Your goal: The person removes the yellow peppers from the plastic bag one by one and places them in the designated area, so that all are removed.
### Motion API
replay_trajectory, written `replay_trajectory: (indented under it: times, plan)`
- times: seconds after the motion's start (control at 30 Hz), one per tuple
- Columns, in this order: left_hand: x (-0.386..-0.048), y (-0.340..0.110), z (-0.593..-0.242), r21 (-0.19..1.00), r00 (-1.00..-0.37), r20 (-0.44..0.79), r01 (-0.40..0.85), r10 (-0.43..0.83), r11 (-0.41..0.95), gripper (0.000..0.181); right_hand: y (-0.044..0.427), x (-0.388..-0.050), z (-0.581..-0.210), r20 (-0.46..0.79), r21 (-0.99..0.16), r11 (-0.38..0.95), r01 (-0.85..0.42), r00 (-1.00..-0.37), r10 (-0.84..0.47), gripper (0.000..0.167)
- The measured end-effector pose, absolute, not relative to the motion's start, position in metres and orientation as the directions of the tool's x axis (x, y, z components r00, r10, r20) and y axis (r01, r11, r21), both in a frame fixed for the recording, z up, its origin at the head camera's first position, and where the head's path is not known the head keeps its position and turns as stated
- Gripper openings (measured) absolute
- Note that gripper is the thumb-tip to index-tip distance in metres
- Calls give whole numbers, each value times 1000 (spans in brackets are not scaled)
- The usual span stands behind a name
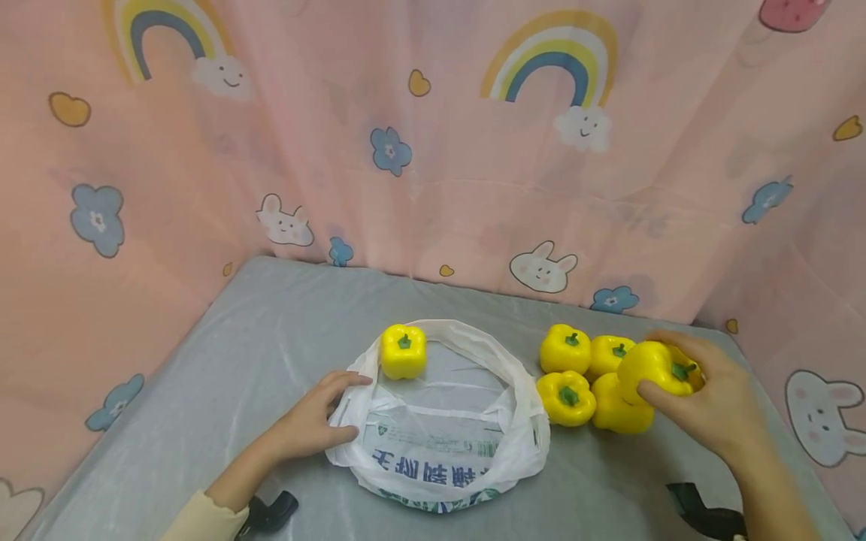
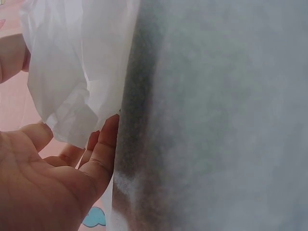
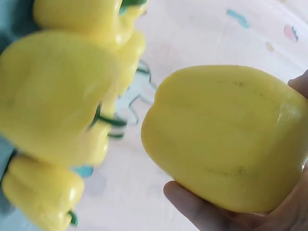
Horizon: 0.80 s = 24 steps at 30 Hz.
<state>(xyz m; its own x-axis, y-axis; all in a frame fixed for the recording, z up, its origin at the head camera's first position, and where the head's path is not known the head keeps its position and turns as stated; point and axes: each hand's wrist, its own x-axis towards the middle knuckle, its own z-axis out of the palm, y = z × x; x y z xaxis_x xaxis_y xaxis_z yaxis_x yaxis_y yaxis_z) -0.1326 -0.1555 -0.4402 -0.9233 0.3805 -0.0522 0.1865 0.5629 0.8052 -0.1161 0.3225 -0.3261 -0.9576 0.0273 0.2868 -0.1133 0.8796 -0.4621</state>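
Observation:
A white plastic bag [image 1: 446,492] with printed lettering lies with its mouth spread wide on the table. My left hand [image 1: 314,421] holds the left side of its rim; in the left wrist view the thin plastic [image 2: 72,72] passes between the thumb and fingers [image 2: 103,149]. One yellow bell pepper [image 1: 403,353] sits at the bag's far left rim. On the right, my right hand [image 1: 710,391] grips another yellow bell pepper [image 1: 646,370], held above the grouped peppers. The right wrist view shows this held pepper [image 3: 226,139] apart from the others, its stem hidden there.
Several yellow bell peppers [image 1: 567,398] stand in a cluster just right of the bag. A grey cloth [image 1: 271,315] covers the table. Behind and at the sides hangs a pink patterned curtain [image 1: 446,218]. Black straps [image 1: 271,515] are on both wrists.

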Motion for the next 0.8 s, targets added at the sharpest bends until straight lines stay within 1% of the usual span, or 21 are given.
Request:
replay_trajectory:
  times: [0.2, 0.27, 0.47, 0.67, 0.8]
  plan:
    - [-133, -156, -441, 801, -921, -51, 193, 386, 567, 61, 344, -116, -330, 305, -435, 897, -77, -950, 66, 56]
    - [-133, -156, -440, 801, -920, -54, 192, 388, 567, 61, 350, -115, -333, 308, -407, 912, -60, -948, 76, 56]
    - [-134, -155, -440, 804, -925, -74, 166, 372, 571, 60, 362, -114, -344, 229, -331, 943, 20, -968, 101, 60]
    - [-133, -155, -439, 799, -924, -57, 185, 378, 572, 60, 372, -113, -356, 171, -317, 948, 30, -981, 88, 62]
    - [-134, -156, -439, 799, -923, -59, 184, 380, 572, 60, 379, -115, -363, 125, -288, 956, 50, -988, 89, 64]
